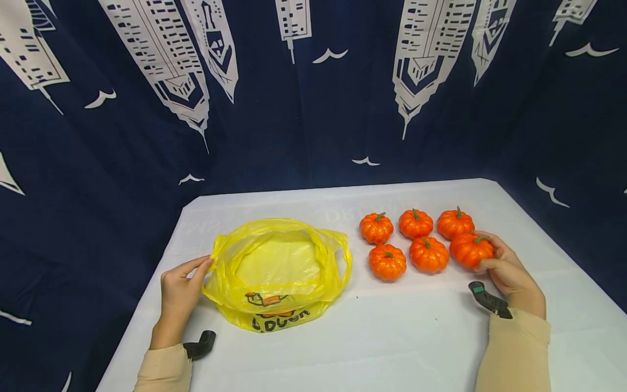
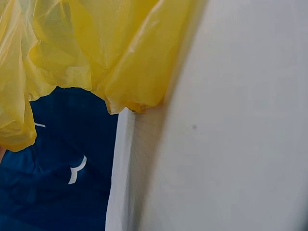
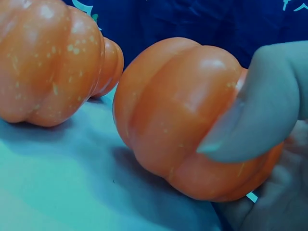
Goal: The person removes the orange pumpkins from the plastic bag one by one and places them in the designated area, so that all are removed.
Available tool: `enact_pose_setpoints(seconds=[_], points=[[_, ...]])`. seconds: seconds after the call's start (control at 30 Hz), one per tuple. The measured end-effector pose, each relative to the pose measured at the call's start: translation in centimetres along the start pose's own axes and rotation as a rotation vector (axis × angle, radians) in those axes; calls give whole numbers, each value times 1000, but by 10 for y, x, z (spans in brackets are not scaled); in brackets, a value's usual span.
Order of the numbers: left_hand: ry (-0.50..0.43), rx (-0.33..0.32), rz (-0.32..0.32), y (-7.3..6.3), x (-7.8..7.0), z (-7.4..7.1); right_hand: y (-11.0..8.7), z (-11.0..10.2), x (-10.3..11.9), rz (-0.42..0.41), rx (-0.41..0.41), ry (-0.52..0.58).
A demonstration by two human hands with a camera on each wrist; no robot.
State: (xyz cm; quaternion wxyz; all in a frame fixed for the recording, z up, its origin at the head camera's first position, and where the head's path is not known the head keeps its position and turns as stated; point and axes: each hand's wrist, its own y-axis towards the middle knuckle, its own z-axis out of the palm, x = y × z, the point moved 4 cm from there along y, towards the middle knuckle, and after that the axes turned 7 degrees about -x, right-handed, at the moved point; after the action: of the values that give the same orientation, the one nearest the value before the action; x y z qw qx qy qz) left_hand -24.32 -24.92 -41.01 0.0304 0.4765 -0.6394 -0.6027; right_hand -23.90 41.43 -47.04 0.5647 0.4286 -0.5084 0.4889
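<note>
A yellow plastic bag (image 1: pixel 279 267) stands with its mouth open on the white table, dark print on its front. My left hand (image 1: pixel 178 294) pinches the bag's left rim between thumb and fingers. In the left wrist view the bag's crinkled film (image 2: pixel 130 53) fills the upper left. My right hand (image 1: pixel 509 272) grips a small orange pumpkin (image 1: pixel 471 251) at the right end of the front row. Up close in the right wrist view, the thumb (image 3: pixel 260 110) presses on that pumpkin (image 3: pixel 178 115), which looks slightly tilted, with a shadow beneath it.
Several more orange pumpkins, such as the front middle one (image 1: pixel 429 255) and the back left one (image 1: pixel 376 228), sit in two rows right of the bag. A navy cloth (image 1: pixel 303 120) with white buildings hangs behind the white table (image 1: pixel 382 348).
</note>
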Motion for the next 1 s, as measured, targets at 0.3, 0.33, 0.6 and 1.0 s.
enact_pose_setpoints(seconds=[0.3, 0.33, 0.6, 1.0], points=[[-2, -10, 10, 0, 0, 0, -1, 1, -3, 19, -3, -35], [0, -12, 12, 0, -1, 0, -1, 1, -3, 19, -3, -42], [4, -11, -1, 0, -1, 1, 0, 1, -4, 23, 10, -70], [-2, 0, -22, -1, 1, 1, -2, 0, -1, 95, 59, -231]])
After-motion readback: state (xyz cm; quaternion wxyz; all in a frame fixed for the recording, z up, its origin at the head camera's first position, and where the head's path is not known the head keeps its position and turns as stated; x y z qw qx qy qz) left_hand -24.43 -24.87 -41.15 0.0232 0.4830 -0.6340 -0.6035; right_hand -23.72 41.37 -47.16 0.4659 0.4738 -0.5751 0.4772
